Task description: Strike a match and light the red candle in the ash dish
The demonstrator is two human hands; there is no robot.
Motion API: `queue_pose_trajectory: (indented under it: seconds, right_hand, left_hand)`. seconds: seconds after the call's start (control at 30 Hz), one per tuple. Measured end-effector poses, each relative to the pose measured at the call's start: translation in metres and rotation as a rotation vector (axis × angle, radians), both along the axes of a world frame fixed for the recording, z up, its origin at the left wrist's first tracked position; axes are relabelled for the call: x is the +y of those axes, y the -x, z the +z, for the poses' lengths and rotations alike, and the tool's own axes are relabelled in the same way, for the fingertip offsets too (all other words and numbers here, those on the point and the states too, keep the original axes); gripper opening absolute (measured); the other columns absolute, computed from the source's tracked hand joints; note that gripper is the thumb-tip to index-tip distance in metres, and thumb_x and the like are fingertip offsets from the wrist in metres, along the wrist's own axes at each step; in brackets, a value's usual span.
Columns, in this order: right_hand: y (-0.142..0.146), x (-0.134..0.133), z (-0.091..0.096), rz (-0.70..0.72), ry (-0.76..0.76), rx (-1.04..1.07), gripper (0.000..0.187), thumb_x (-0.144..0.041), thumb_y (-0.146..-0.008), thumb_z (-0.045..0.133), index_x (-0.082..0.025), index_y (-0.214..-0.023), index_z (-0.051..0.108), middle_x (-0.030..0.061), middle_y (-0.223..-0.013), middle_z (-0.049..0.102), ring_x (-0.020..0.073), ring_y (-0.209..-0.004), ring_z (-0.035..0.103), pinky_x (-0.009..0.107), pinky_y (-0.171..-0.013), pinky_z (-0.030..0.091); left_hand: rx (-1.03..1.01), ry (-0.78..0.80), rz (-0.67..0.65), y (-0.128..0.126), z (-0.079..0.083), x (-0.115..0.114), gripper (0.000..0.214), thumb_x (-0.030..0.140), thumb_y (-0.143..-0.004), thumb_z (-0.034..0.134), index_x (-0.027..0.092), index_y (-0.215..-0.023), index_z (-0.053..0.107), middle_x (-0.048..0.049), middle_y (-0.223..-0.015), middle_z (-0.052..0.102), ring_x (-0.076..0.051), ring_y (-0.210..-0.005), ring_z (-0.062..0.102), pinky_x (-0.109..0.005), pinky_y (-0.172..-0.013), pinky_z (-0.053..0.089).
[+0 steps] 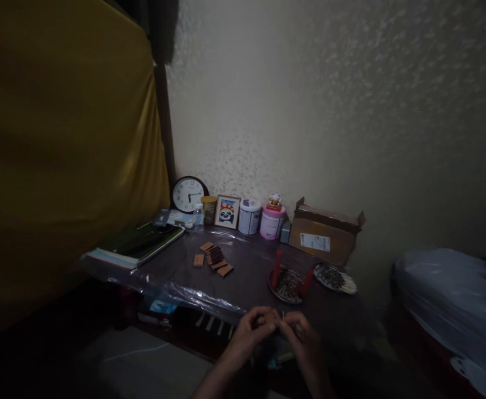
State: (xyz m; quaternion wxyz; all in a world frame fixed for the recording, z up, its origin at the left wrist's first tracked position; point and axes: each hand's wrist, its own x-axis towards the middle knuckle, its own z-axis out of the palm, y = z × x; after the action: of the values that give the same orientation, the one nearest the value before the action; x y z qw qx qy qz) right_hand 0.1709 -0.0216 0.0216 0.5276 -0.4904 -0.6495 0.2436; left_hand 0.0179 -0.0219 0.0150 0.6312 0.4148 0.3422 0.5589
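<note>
My left hand [256, 328] and my right hand [302, 332] meet at the near edge of a dark table [251, 266], fingers pinched together. Between them stands a thin pale stick [283, 317], too small and dim to name for sure. Just beyond the hands sits a round metal dish [286, 286] of dark bits with two red candles [276, 267] standing by it. A second plate [333, 277] with pale sticks lies to its right. Small brown rectangular pieces [214, 258] lie further left on the table.
Along the wall stand a clock [188, 194], a framed panda picture [227, 211], a white tub [249, 216], a pink tub [272, 220] and an open cardboard box [325, 233]. Books [137, 246] lie at left beside a yellow cloth [60, 155]. A white plastic bag [450, 299] sits at right.
</note>
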Motion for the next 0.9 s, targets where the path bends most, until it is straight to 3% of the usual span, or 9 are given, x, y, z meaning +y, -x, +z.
queue_pose_trajectory:
  seconds: [0.17,0.3,0.37,0.47,0.53,0.7,0.9]
  right_hand:
    - [-0.003,0.002,0.003,0.049,0.073,0.092,0.019,-0.037,-0.071,0.062,-0.02,-0.065,0.058,-0.0013,-0.06,0.059,0.0152,-0.058,0.058,0.023,-0.056,0.046]
    - [-0.009,0.013,-0.007,-0.021,0.114,0.169,0.018,-0.036,-0.071,0.063,-0.019,-0.066,0.057,-0.0013,-0.059,0.059,0.0157,-0.058,0.057,0.024,-0.057,0.046]
    - [-0.01,0.018,-0.012,-0.048,0.134,0.259,0.021,-0.036,-0.068,0.066,-0.019,-0.077,0.058,-0.0008,-0.063,0.061,0.0165,-0.059,0.058,0.025,-0.056,0.047]
    - [-0.011,0.022,-0.014,-0.008,0.166,0.364,0.039,-0.036,-0.067,0.067,-0.02,-0.1,0.055,-0.0008,-0.07,0.064,0.0169,-0.063,0.06,0.026,-0.059,0.049]
    - [-0.011,0.022,-0.014,0.039,0.194,0.388,0.044,-0.035,-0.069,0.066,-0.021,-0.109,0.052,-0.001,-0.074,0.064,0.0166,-0.068,0.061,0.026,-0.063,0.049]
    - [-0.012,0.023,-0.017,0.141,0.248,0.407,0.041,-0.038,-0.072,0.066,-0.021,-0.108,0.053,0.0003,-0.076,0.065,0.0173,-0.071,0.062,0.026,-0.065,0.048]
    - [-0.015,0.023,-0.019,0.126,0.277,0.438,0.037,-0.04,-0.074,0.065,-0.021,-0.105,0.054,-0.0006,-0.076,0.065,0.0154,-0.07,0.06,0.023,-0.066,0.048]
  left_hand:
    - [-0.086,0.058,-0.008,-0.001,0.0,0.001,0.036,0.033,-0.058,0.077,0.015,-0.088,0.068,-0.0062,-0.085,0.071,-0.021,-0.083,0.062,-0.029,-0.079,0.042]
    - [-0.249,0.144,-0.059,-0.001,0.001,0.001,0.03,0.027,-0.061,0.076,0.015,-0.088,0.068,-0.0076,-0.088,0.072,-0.021,-0.082,0.064,-0.031,-0.08,0.043]
    - [-0.356,0.171,-0.1,-0.002,0.0,0.002,0.029,0.023,-0.062,0.075,0.015,-0.088,0.067,-0.0092,-0.089,0.073,-0.022,-0.084,0.065,-0.032,-0.082,0.043]
    - [-0.448,0.171,-0.135,-0.001,-0.001,0.004,0.025,0.018,-0.065,0.074,0.013,-0.088,0.068,-0.0117,-0.092,0.073,-0.021,-0.088,0.065,-0.031,-0.085,0.042]
    - [-0.453,0.185,-0.125,0.0,-0.002,0.005,0.023,0.016,-0.066,0.072,0.013,-0.088,0.068,-0.0113,-0.093,0.073,-0.02,-0.091,0.065,-0.029,-0.086,0.042]
    - [-0.442,0.189,-0.097,0.0,-0.001,0.005,0.023,0.015,-0.067,0.071,0.013,-0.09,0.068,-0.011,-0.096,0.072,-0.02,-0.092,0.063,-0.028,-0.085,0.042]
    - [-0.438,0.217,-0.089,0.002,-0.003,0.008,0.02,0.017,-0.067,0.072,0.015,-0.087,0.07,-0.01,-0.094,0.072,-0.021,-0.095,0.062,-0.03,-0.088,0.04]
